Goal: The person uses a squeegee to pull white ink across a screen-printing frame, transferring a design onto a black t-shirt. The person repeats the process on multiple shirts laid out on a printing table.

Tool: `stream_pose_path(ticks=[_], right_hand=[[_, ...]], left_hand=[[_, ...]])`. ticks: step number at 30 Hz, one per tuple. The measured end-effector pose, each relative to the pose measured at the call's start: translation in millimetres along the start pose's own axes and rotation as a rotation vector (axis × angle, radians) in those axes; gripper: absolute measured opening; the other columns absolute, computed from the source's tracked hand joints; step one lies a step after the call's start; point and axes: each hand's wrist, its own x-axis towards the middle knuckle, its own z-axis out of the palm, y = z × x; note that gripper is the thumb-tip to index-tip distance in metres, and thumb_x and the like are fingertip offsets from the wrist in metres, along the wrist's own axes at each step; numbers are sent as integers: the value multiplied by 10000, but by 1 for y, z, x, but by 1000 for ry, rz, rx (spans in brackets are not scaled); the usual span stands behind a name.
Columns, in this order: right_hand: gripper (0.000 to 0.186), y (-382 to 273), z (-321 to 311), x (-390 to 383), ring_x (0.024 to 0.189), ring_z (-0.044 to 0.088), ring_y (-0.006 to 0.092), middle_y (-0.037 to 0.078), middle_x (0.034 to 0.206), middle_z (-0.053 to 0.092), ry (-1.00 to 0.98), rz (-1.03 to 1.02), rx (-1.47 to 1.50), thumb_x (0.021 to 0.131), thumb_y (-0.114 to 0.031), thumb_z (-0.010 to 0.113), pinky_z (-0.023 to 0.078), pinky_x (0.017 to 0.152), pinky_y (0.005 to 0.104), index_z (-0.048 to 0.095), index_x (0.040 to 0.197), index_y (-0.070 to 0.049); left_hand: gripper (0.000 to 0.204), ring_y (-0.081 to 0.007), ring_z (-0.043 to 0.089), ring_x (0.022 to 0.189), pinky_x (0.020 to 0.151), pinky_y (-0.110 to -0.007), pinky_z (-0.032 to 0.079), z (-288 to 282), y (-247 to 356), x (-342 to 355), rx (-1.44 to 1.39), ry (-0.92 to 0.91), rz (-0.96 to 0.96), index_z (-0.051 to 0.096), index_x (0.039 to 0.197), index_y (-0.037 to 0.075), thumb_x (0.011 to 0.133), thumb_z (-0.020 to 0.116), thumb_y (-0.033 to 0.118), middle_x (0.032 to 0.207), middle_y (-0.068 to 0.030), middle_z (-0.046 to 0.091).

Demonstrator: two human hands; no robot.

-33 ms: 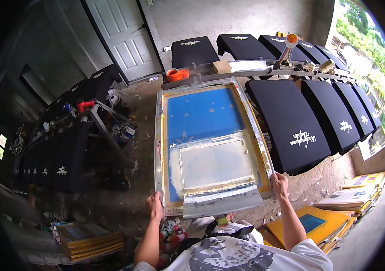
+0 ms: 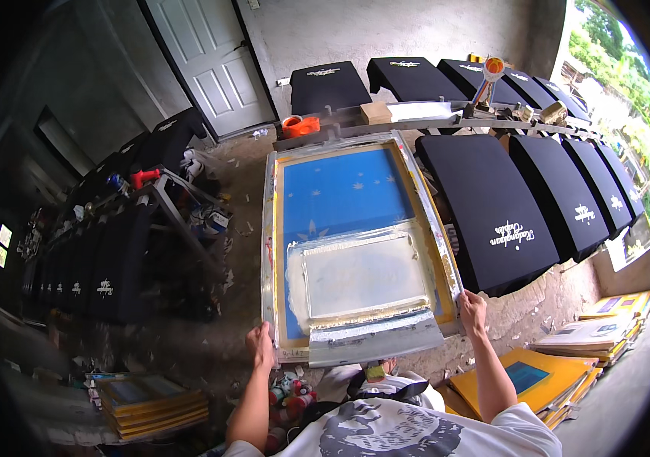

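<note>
A large silk-screen frame (image 2: pixel 269 251) lies in front of me, its blue mesh (image 2: pixel 340 190) marked with small leaf shapes. Whitish ink (image 2: pixel 363 278) coats the nearer part of the mesh around a pale rectangle. Across the near end rests a wide squeegee (image 2: pixel 376 343), its blade edge smeared with white; neither hand touches it. My left hand (image 2: pixel 261 345) is closed on the frame's near left corner. On the opposite side, my right hand (image 2: pixel 472 311) grips the right rail near its lower end. What lies under the frame is hidden.
Black shirts on boards (image 2: pixel 485 213) run along the right, with more behind and at left. The metal rail (image 2: pixel 416 126) at the back carries orange tape (image 2: pixel 300 126) and a wooden block (image 2: pixel 375 113). Stacked screens (image 2: pixel 530 373) lean low right; others (image 2: pixel 153 411) sit low left.
</note>
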Motion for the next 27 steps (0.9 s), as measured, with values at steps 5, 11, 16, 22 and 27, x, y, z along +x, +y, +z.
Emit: stream_pose_path(ticks=[5,11,16,22,27], right_hand=[[333,-3,12,20,721,550,67,39,734,649,-16,-18,14,998,-270,556,472,666,285,701,1143,-8],[323,-20,23,32,730,585,117,108,746,650,-60,-39,-39,985,-246,515,485,688,316,683,1100,5],[272,-13,30,42,787,546,75,10,805,665,-96,15,-13,1004,-161,545,474,710,287,683,1152,21],[258,-3,43,47,703,533,73,41,716,621,-118,59,35,973,-155,532,462,647,290,699,1094,-1],[246,11,50,50,656,518,80,41,668,611,-75,18,39,981,-133,516,448,612,296,695,1040,25]], left_hand=[[366,-146,495,641,602,-387,408,16,6,28,44,-23,28,612,728,-50,920,660,258,646,-71,575],[364,-139,489,618,583,-379,414,19,11,49,53,-76,78,646,786,-50,953,674,273,654,-64,595],[371,-125,482,613,566,-369,400,18,19,61,122,-118,44,644,789,-40,963,682,286,645,-49,586],[386,-114,462,608,551,-365,385,17,20,62,130,-166,5,616,762,-20,968,686,298,642,-23,560],[384,-95,428,634,566,-343,374,26,31,56,214,-145,-6,607,749,-8,989,674,285,659,17,541]])
